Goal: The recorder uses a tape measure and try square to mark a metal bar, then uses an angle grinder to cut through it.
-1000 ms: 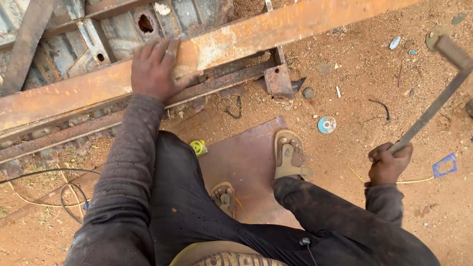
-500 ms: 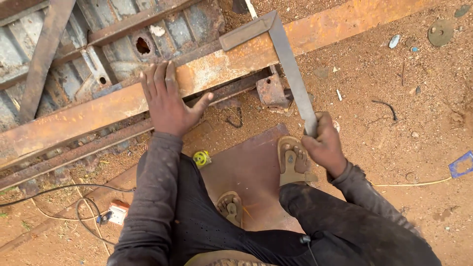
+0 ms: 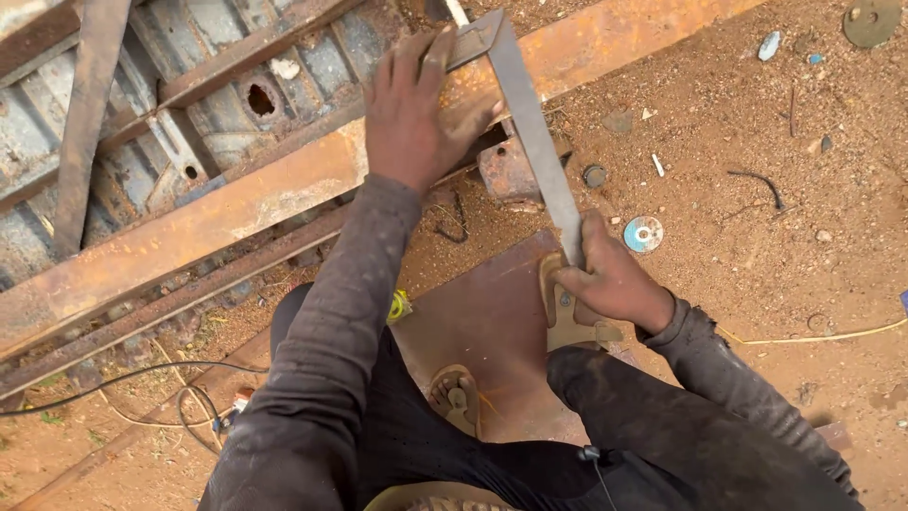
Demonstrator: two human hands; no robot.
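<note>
A long rusty orange steel beam (image 3: 236, 203) runs diagonally across the ground. My left hand (image 3: 416, 109) lies flat on it, fingers pressing the short arm of a grey metal try square (image 3: 530, 132). My right hand (image 3: 610, 279) grips the lower end of the square's long blade, which slopes down from the beam toward my feet. Both sleeves are dark and dusty. My feet in tan sandals (image 3: 567, 312) stand on a brown metal plate (image 3: 482, 312).
Behind the beam lies a rusted grey metal frame with holes (image 3: 189, 104). A small rusty block (image 3: 506, 170), a blue-white disc (image 3: 643, 233), a yellow tape measure (image 3: 399, 305), black cable (image 3: 123, 374) and scraps lie on the reddish dirt.
My right hand swung the square in from the right and laid it on the beam. My left hand shifted along the beam onto the square's short arm.
</note>
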